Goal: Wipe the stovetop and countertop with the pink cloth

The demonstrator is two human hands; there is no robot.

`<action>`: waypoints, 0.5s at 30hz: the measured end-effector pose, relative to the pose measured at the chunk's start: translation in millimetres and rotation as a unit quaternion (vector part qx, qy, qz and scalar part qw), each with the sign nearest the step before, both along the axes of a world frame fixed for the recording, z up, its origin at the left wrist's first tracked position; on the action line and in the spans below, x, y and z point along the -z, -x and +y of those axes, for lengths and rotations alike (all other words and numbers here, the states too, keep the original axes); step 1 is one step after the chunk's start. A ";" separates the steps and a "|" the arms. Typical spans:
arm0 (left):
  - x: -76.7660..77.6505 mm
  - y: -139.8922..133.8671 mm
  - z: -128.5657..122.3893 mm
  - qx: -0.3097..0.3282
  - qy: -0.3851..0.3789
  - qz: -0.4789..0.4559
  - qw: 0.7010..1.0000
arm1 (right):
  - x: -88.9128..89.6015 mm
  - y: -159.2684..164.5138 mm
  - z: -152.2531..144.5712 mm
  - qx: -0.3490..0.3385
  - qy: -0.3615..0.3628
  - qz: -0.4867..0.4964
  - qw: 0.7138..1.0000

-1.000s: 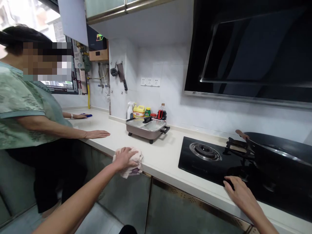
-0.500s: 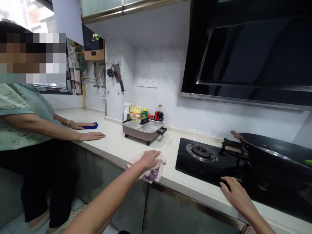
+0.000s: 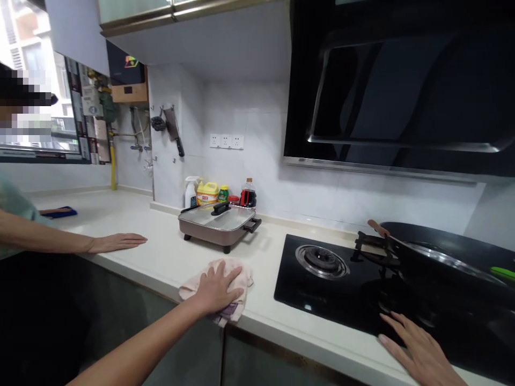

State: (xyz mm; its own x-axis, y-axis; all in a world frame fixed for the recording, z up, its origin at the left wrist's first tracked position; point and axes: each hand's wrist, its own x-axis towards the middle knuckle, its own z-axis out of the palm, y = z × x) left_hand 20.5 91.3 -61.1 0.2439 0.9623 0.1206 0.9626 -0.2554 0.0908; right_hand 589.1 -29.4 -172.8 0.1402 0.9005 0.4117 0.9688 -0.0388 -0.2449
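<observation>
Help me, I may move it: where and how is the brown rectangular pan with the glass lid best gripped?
Probably by the black side handle of the brown rectangular pan, approached from the picture's right: it juts clear of the body, above the white counter. The black bar-shaped handle on top sits on the glass lid, so pulling it would likely raise only the lid.

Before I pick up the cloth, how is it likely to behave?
The cloth is probably floppy: it lies creased under the left hand and droops over the front edge of the counter. It looks thin, so likely light, though I can't tell whether it's damp. Rolling seems unlikely, as it's spread fairly flat.
</observation>
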 end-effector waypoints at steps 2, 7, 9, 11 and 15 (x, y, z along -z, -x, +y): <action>2.5 -14.4 11.0 0.031 -0.002 0.007 1.000 | -1.3 3.7 -2.5 -0.008 0.013 0.007 1.000; 5.3 -64.0 66.3 0.075 -0.034 -0.001 0.997 | -12.2 6.1 -8.1 -0.009 -0.014 -0.002 1.000; 1.9 -84.3 97.5 0.056 -0.034 -0.006 0.998 | -14.4 5.8 -10.2 -0.011 -0.036 -0.007 0.999; -3.0 -102.5 129.2 0.032 -0.019 -0.013 0.999 | -14.2 6.3 -12.1 -0.009 -0.046 -0.011 0.999; -10.7 -131.7 177.9 0.005 0.008 -0.033 0.999 | -10.8 9.8 -13.9 0.009 -0.058 -0.015 0.998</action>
State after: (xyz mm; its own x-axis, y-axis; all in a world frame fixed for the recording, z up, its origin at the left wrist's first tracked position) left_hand 152.2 269.3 -50.5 0.2462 0.9616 0.1213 0.9514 -0.2637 0.1592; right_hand 579.3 -43.3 -162.0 0.1427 0.8439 0.5171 0.9751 -0.0302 -0.2197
